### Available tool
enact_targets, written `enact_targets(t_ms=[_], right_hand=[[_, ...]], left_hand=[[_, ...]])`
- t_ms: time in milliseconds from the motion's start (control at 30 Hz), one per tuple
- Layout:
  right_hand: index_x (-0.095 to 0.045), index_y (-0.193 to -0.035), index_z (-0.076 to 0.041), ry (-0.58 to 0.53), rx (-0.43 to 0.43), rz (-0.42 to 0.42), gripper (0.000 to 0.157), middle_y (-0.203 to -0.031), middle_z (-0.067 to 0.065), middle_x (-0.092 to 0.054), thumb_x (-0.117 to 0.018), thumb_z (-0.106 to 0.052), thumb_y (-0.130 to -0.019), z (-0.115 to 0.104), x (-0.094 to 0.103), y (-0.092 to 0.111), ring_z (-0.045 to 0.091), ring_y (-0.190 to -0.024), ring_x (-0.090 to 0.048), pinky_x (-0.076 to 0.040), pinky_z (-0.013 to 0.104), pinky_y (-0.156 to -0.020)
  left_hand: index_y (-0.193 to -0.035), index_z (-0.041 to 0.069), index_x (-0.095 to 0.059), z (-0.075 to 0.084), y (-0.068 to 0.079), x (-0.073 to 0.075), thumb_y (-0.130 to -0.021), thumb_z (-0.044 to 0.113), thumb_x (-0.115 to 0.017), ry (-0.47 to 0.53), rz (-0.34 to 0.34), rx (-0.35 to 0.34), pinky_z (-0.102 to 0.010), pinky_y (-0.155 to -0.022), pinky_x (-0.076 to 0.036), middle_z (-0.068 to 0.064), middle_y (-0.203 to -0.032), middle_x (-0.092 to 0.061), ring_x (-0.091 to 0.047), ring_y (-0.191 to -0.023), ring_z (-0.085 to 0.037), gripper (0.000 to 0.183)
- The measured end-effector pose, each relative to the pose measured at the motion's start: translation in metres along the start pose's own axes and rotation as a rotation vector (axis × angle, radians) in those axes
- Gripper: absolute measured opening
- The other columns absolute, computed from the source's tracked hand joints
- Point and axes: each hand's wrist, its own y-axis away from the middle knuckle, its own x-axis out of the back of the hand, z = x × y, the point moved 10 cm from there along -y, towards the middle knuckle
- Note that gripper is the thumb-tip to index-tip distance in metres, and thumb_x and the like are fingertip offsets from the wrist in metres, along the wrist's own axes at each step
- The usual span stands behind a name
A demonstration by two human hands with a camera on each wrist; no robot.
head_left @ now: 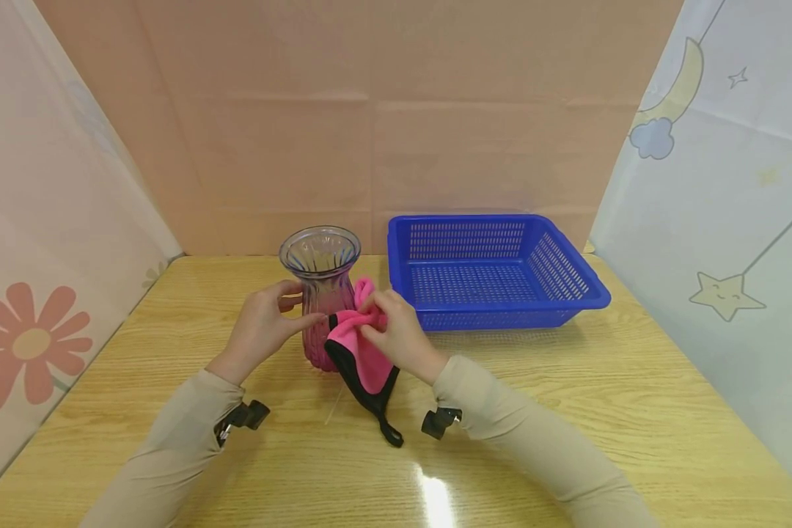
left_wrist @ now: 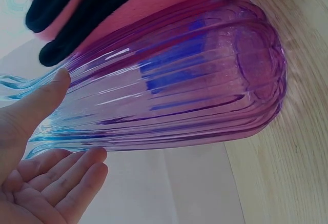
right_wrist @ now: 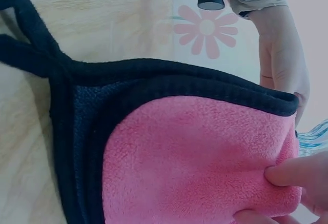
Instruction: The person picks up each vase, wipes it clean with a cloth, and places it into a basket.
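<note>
A ribbed glass vase (head_left: 328, 292), clear blue at the flared mouth and purple-pink below, stands upright on the table. My left hand (head_left: 259, 326) holds its side below the rim, thumb on the near side and fingers round the left. The left wrist view shows the vase (left_wrist: 169, 96) between that thumb and the fingers. Against the vase's right side, my right hand (head_left: 401, 334) pinches a pink cloth (head_left: 369, 361) with black edging. Its lower corner hangs toward the table, ending in a black loop (head_left: 391, 434). Pink fleece (right_wrist: 189, 147) bunches at the right fingertips.
Behind and to the right sits a blue perforated plastic basket (head_left: 501, 320), with no contents showing. A light wood table (head_left: 303, 469) lies beneath everything. A peach cloth backdrop (head_left: 369, 132) and patterned side sheets enclose the table.
</note>
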Motion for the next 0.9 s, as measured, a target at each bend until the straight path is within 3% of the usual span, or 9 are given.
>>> enact_targets(t_ms=[567,900], right_hand=[[-0.053,-0.082,-0.006,0.054,-0.048,-0.138,0.019,-0.078,0.008,-0.050,-0.069,0.003,-0.075,0.013,-0.018,0.007,0.015,-0.072,-0.045,-0.036,0.016,-0.057],[-0.054,-0.079,-0.005,0.056,-0.008,-0.095,0.017,-0.076,0.009,-0.052,-0.069,0.002,-0.073,0.009,-0.014,0.005,0.015,-0.072,-0.044,-0.035,0.017,-0.059]], left_hand=[[-0.123,-0.001,-0.056,0.001,0.001,0.000,-0.078,0.032,-0.074,0.013,-0.005,0.002,-0.048,-0.085,-0.055,-0.023,-0.124,-0.060,-0.062,-0.106,-0.041,0.058],[-0.123,-0.001,-0.055,0.000,0.001,0.000,-0.079,0.033,-0.074,0.013,-0.005,0.006,-0.048,-0.086,-0.055,-0.023,-0.125,-0.059,-0.062,-0.106,-0.041,0.059]])
